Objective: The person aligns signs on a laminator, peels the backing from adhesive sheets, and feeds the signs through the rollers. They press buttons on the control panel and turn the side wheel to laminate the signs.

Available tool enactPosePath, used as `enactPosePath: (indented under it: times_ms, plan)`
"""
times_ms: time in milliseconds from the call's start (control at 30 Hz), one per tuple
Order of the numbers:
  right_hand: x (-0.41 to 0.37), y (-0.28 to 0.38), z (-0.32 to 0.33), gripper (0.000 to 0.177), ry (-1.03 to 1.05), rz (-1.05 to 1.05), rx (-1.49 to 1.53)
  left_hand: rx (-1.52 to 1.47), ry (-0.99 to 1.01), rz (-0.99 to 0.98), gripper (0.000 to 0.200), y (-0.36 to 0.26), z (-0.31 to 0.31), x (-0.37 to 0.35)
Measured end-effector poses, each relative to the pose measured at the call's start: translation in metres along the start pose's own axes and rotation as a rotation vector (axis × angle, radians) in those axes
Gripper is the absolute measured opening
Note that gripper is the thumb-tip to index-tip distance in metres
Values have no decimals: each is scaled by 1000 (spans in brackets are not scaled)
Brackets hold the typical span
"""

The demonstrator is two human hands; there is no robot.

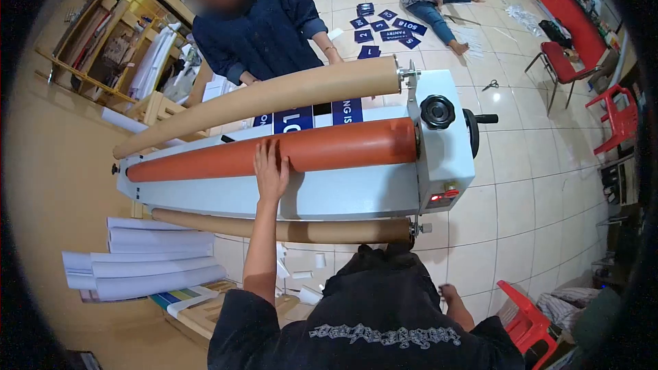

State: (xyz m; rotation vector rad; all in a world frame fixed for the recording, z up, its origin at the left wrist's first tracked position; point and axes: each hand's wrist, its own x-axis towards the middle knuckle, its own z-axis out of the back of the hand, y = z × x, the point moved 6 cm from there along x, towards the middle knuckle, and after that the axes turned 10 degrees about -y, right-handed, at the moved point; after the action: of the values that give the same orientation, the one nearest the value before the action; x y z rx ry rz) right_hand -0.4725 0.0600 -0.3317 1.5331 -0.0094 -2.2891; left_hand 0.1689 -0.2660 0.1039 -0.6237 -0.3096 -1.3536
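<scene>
My left hand (271,170) lay flat on the orange roller (343,147) at the middle of the laminator (356,195), fingers spread and gripping nothing; an open palm suited that round surface. My right hand (449,294) hung low by my hip (curled or loose, I couldn't tell). A co-worker (264,27) stood opposite, behind the upper tube (274,99).

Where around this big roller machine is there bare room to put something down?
Bare tiled floor lies right of the machine, between its knob end and the red chairs. The pale bed below the orange roller is free right of the left hand. Crowded: paper rolls at lower left, blue signs on the floor behind.
</scene>
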Motion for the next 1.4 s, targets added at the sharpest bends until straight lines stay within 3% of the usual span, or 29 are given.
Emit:
enactPosePath:
  times_ms: [33,133,233,467,533,567,633,767,900,1133,1200,1400]
  plan:
    - [-14,-13,6,19,40,-93,-64,152,32,76,52,8,-8,0]
    - [-27,-30,14,23,78,-121,-36,178,176,164,61,19,-22,-9]
    - [-4,-30,2,27,112,-74,1,185,144,178,62,21,-28,-17]
    - [-4,108,-11,35,83,318,118,108,103,255,65,4,-20,-25]
    - [-22,143,-11,36,73,358,182,553,361,138,70,-26,2,-20]
    - [-32,156,-13,36,66,399,232,555,359,142,70,-31,9,-18]
    - [-46,164,-26,37,90,372,220,485,232,-37,77,-45,23,-18]
    - [-18,126,-58,35,124,299,60,406,213,-107,81,-36,24,-22]
    - [-35,92,-75,28,127,110,46,334,248,-116,81,-20,21,-28]
    - [-72,103,-93,31,60,177,4,164,292,-16,82,42,18,-73]
    - [-74,112,-94,37,18,197,69,136,413,9,81,59,15,-88]
    - [-97,137,-111,33,-77,223,115,-100,256,20,79,97,23,-100]
